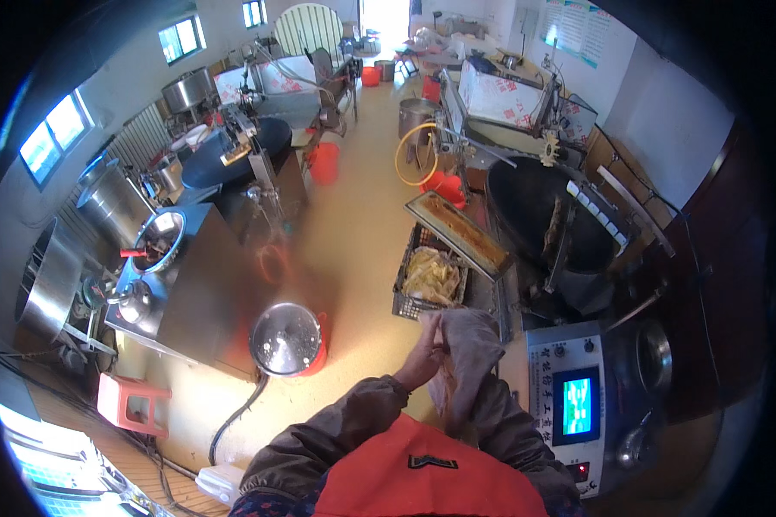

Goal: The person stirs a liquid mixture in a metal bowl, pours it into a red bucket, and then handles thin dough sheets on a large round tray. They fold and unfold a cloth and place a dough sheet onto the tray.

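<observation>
In front of my red apron, a limp greyish-brown cloth hangs between my hands. My left hand is closed on its left edge, with the thumb and fingers pinching the fabric. My right forearm reaches up to the cloth from the right, and the folds cover the right hand, so its fingers are hidden. Just beyond the cloth stands a black plastic crate with crumpled yellowish material in it. A long shallow tray with a brown-stained surface lies slanted over the crate's right side.
At right are a large black round griddle and a control panel with a lit screen. A round metal vessel stands ahead left by a red bucket. Further left, a steel cabinet carries a bowl and kettle; a red stool stands nearer.
</observation>
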`<state>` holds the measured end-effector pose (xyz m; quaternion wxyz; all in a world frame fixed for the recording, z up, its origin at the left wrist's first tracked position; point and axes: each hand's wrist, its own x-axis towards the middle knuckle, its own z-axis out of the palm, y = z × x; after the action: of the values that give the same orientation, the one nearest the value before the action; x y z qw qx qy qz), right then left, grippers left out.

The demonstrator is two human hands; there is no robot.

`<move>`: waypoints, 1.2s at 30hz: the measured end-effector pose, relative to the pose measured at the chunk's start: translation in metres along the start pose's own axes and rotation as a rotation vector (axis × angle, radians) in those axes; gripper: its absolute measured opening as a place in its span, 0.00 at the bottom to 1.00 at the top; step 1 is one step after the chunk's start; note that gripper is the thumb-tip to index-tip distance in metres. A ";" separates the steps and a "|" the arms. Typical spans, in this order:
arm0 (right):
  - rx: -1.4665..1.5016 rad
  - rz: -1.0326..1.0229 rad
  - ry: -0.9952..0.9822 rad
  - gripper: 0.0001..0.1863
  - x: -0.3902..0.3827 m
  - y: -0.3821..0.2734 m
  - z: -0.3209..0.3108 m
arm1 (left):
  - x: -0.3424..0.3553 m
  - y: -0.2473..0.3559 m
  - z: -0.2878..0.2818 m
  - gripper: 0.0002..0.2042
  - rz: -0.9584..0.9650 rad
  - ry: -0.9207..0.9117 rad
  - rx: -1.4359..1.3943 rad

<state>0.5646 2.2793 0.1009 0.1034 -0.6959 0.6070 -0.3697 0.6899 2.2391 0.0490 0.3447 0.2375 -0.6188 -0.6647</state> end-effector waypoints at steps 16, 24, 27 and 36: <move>-0.014 -0.108 0.124 0.04 0.061 -0.028 -0.068 | -0.019 0.028 -0.092 0.29 -0.216 0.016 -0.368; 0.528 0.256 -0.236 0.26 0.039 0.025 -0.029 | -0.030 0.029 -0.114 0.27 -0.140 0.267 -0.491; 0.836 0.380 -0.388 0.29 0.035 0.033 -0.016 | -0.022 0.025 -0.109 0.26 -0.060 0.377 -0.408; 1.360 0.608 -0.672 0.31 0.041 0.009 -0.024 | -0.026 0.021 -0.121 0.24 0.019 0.496 -0.301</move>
<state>0.5418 2.2469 0.1278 0.7752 -0.3596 0.3490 -0.3846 0.7998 2.1793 0.0522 0.5232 0.3332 -0.4120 -0.6674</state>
